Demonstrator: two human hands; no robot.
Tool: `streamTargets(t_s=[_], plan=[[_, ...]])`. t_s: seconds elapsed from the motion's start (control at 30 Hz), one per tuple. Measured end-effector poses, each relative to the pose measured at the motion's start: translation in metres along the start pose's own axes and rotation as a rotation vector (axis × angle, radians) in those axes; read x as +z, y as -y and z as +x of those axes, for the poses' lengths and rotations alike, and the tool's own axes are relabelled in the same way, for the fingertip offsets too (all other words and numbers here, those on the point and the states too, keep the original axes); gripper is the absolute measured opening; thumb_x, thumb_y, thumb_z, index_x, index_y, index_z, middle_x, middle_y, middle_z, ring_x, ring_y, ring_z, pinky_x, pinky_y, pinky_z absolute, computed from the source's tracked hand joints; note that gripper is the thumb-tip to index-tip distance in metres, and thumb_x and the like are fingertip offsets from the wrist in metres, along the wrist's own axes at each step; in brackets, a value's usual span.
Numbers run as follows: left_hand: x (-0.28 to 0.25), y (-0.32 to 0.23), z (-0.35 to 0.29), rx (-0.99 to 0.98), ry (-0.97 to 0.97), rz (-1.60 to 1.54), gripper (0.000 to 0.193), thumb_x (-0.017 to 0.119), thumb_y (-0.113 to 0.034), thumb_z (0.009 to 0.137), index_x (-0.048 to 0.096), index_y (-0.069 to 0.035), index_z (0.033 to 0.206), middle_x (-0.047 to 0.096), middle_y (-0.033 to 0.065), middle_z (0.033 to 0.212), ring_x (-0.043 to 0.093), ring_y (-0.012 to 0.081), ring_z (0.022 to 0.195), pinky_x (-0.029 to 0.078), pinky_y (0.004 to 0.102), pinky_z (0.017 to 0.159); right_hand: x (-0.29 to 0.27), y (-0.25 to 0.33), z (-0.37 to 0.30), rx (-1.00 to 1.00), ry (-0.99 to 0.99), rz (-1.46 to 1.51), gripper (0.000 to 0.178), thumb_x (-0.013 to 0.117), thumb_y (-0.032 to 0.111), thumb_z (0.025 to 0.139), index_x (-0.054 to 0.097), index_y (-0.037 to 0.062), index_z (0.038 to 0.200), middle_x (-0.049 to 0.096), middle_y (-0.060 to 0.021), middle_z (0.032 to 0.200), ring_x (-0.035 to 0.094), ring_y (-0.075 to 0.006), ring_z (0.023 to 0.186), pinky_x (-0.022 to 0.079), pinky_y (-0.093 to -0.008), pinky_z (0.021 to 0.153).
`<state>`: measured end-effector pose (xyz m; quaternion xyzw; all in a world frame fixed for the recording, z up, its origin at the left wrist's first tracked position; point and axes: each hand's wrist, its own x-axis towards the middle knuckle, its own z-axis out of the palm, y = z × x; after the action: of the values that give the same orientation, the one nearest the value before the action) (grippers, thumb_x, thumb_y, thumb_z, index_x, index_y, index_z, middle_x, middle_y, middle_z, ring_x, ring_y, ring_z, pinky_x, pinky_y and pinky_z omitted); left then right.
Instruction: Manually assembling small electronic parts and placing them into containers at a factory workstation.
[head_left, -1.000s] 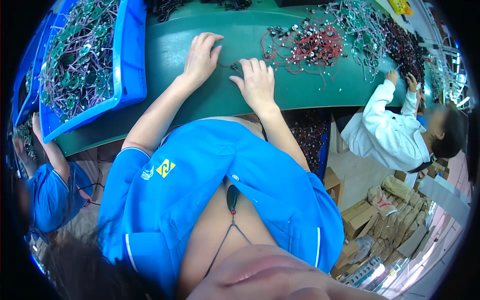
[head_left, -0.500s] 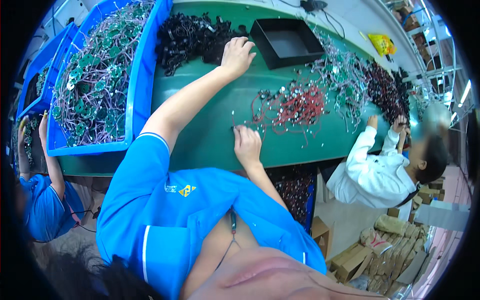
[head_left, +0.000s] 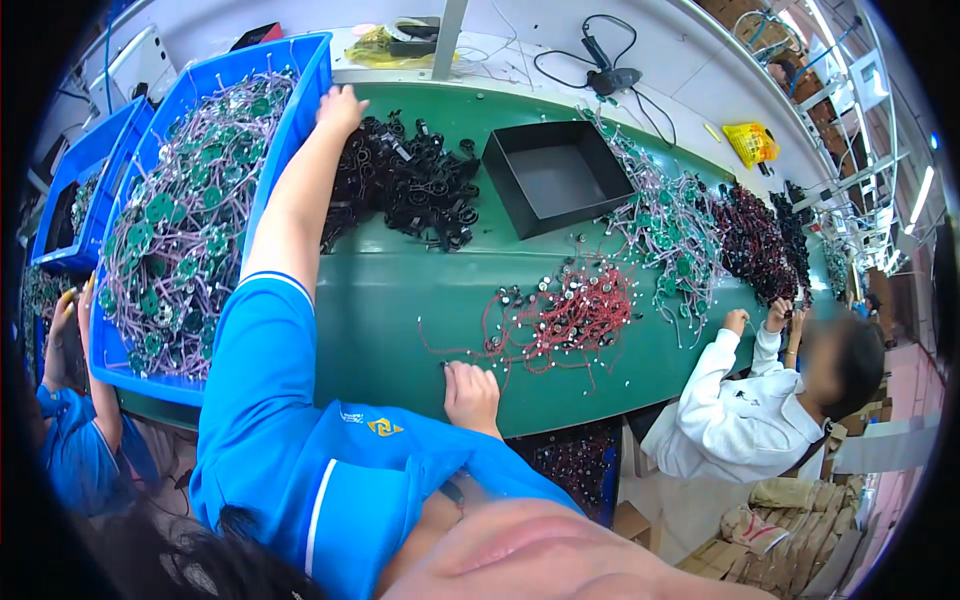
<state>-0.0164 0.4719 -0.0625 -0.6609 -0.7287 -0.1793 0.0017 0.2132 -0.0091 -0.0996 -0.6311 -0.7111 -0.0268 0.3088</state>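
While our left hand (head_left: 342,110) is beside the right rim of the large blue bin (head_left: 150,385), near the far edge of the counter (head_left: 370,310), our right hand (head_left: 472,397) rests close to the near edge. The bin, at the left end, is heaped with green boards (head_left: 165,210) on pinkish wires. Near the far edge, to the right of the black parts (head_left: 415,185), stands a black box (head_left: 575,180), of which we see the flat bottom. The red-wired parts (head_left: 585,310) lie loose between this box and the near edge, just to the right of our right hand. Its fingers are curled, with a tiny dark spot at their tips; we cannot tell if something is gripped. For the left fingers, which look bent, we also cannot tell. The widest open room is between the bin and the red-wired parts; a narrower strip separates these parts from the box.
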Motion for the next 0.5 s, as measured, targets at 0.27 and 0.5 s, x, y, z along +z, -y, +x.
streamTargets(t_s=[0.27, 0.5], plan=[[0.012, 0.031, 0.008, -0.04, 0.455, 0.16, 0.062, 0.054, -0.057, 0.086, 0.058, -0.007, 0.123, 0.054, 0.0186, 0.129, 0.053, 0.0416, 0.114, 0.043, 0.0529, 0.093, 0.001, 0.002, 0.002, 0.022, 0.032, 0.021, 0.009, 0.062, 0.009, 0.083, 0.059, 0.0066, 0.092, 0.059, -0.0035, 0.077, 0.053, -0.0201, 0.064, 0.04, -0.0307, 0.062], [-0.005, -0.016, -0.068, 0.17, 0.422, -0.047, 0.053, 0.056, -0.054, 0.084, 0.066, -0.009, 0.11, 0.067, 0.0121, 0.106, 0.063, 0.0364, 0.092, 0.051, 0.0423, 0.082, 0.0, 0.004, 0.003, -0.007, 0.012, 0.013, 0.008, 0.061, 0.01, 0.084, 0.059, 0.0068, 0.091, 0.06, -0.0035, 0.078, 0.054, -0.0202, 0.065, 0.04, -0.0309, 0.062]])
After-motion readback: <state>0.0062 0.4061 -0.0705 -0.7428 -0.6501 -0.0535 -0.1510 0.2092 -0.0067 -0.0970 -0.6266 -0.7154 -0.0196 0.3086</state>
